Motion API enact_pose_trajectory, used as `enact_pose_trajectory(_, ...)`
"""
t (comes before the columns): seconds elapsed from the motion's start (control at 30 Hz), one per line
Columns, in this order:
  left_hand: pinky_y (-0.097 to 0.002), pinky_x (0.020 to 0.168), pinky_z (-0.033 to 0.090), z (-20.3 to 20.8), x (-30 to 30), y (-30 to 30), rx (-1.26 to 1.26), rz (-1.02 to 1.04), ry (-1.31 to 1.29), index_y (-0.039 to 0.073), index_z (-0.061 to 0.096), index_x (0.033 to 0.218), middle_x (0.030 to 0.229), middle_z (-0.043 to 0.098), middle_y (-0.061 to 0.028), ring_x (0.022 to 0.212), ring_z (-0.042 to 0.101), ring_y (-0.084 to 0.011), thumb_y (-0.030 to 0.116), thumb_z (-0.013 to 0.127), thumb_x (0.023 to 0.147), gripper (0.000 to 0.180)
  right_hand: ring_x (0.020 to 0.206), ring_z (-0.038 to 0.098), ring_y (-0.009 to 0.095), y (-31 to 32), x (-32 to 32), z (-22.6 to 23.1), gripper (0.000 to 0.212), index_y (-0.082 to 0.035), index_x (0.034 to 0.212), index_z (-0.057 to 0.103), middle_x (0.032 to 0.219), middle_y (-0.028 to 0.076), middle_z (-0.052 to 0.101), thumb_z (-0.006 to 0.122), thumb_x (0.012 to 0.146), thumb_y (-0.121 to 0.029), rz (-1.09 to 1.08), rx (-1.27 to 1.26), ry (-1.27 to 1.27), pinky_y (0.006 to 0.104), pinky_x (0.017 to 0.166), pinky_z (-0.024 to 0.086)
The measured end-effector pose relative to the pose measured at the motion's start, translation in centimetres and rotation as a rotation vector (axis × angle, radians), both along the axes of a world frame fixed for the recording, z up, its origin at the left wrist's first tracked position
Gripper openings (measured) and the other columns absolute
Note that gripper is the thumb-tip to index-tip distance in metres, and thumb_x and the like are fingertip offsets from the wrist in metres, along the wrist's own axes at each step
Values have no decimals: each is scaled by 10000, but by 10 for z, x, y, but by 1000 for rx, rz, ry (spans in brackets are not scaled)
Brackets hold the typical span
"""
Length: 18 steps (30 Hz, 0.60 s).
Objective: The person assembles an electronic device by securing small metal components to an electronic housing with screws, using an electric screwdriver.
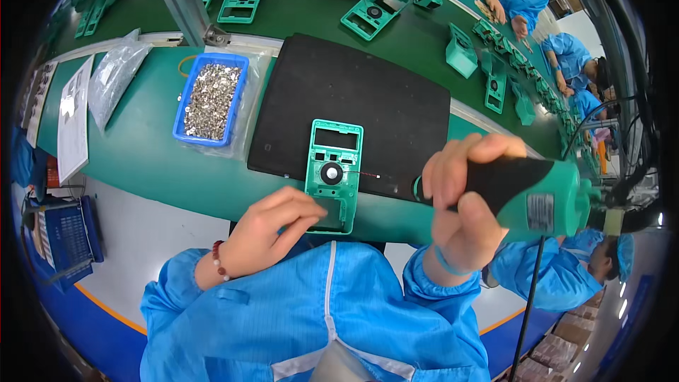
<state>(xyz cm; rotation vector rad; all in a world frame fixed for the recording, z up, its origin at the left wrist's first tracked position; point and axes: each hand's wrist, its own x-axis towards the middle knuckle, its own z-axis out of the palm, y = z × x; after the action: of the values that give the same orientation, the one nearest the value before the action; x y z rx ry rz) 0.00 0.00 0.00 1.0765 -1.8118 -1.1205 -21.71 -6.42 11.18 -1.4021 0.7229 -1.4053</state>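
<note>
Green-topped assembly benches fill the view, with a black mat [353, 99] laid on the nearest one and a conveyor of green housings running past at twelve and one o'clock, where other people in blue coats are at work. On the mat's near edge, at six o'clock of it, a green plastic housing [334, 173] lies flat with its window and round black part upward. The left hand [272, 230] is curled loosely, its fingertips pressed on the housing's lower corner to steady it. The right hand [463, 205] is closed fully round the black grip of a green electric screwdriver [523, 194], whose thin bit points toward nine o'clock, its tip just beside the housing's right edge. A blue tray of small metal screws [211, 99] sits at ten o'clock of the housing. Fastening appears to be the step in hand; the bit would next need bringing upright over a screw hole, with the housing kept from sliding.
</note>
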Motion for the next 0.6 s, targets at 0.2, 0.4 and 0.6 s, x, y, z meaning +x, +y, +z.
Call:
enact_pose_trajectory(0.2,-346,684,398,-6,-38,-27,-386,237,-149,85,692,854,844,615,0,756,568,-207,123,818,733,178,603,499,127,12,5,-10,416,-37,1083,469,700,53,545,774,854,-202,133,56,-167,284,566,429)
enact_pose_trajectory(0.4,-337,738,363,-7,-48,-27,-504,315,-134,122,692,844,801,551,22,805,527,-183,191,808,738,172,525,468,113,14,14,-23,346,-46,1009,470,634,41,527,695,896,-284,180,-39,-53,274,474,375)
enact_pose_trajectory(0.6,-334,754,359,-8,-48,-24,-507,324,-80,129,709,869,819,571,32,813,526,-175,195,811,732,183,511,459,112,20,17,-25,343,-49,1021,462,627,36,522,677,916,-295,165,-40,-55,264,465,378)
